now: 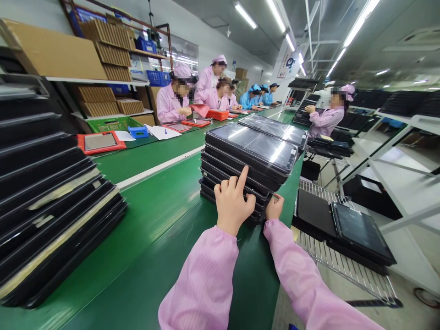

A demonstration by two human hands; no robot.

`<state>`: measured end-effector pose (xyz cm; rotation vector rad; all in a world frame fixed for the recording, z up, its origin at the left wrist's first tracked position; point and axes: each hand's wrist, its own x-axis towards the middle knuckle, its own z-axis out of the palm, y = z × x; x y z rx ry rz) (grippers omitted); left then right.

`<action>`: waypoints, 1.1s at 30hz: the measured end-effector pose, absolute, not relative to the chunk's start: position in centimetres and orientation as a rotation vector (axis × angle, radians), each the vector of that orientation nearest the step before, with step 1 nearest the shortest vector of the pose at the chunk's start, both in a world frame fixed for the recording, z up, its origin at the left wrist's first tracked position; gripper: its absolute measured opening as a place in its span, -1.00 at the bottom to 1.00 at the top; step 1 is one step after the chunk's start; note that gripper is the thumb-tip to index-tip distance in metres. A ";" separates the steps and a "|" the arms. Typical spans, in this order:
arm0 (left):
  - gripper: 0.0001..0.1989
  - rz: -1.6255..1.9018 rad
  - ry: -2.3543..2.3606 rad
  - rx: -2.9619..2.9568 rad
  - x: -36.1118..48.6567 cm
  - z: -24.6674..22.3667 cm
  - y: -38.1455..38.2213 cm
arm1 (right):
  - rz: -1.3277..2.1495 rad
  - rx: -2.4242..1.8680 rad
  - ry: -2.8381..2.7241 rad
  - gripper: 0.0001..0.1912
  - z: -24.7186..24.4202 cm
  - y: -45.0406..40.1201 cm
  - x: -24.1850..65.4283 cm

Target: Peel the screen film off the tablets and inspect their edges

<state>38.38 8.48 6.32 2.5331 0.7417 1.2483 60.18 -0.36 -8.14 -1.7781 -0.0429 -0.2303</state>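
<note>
A stack of black plastic trays (233, 172) stands on the green conveyor belt (165, 215) in front of me. Its top tray holds glossy dark screen panels (256, 142). My left hand (233, 201) touches the near side of the stack, its index finger pointing up along the tray edges and its thumb spread to the right. At the stack's near right corner, low down, my right hand (274, 207) has its fingers curled against the tray edges; the fingertips are partly hidden. A second tray with panels (275, 129) sits directly behind the first stack.
A tall stack of black trays (51, 197) rises close on my left. To the right, a wire rack (316, 252) carries a dark panel (360, 229). Several co-workers (175, 98) sit along the belt's far side; another person (328, 117) works beyond the rack.
</note>
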 end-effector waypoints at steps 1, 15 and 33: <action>-0.23 1.231 0.760 2.546 38.5 6.5 8.4 | -0.229 -1.778 -0.040 -0.65 -8.2 -0.4 60.2; -0.27 1.161 0.850 2.581 38.4 6.7 7.9 | -0.187 -1.771 -0.015 -0.65 -7.6 -0.3 59.1; -0.20 0.943 0.882 2.787 38.0 8.2 9.2 | -0.040 -1.848 0.035 -0.65 -6.2 -0.4 56.6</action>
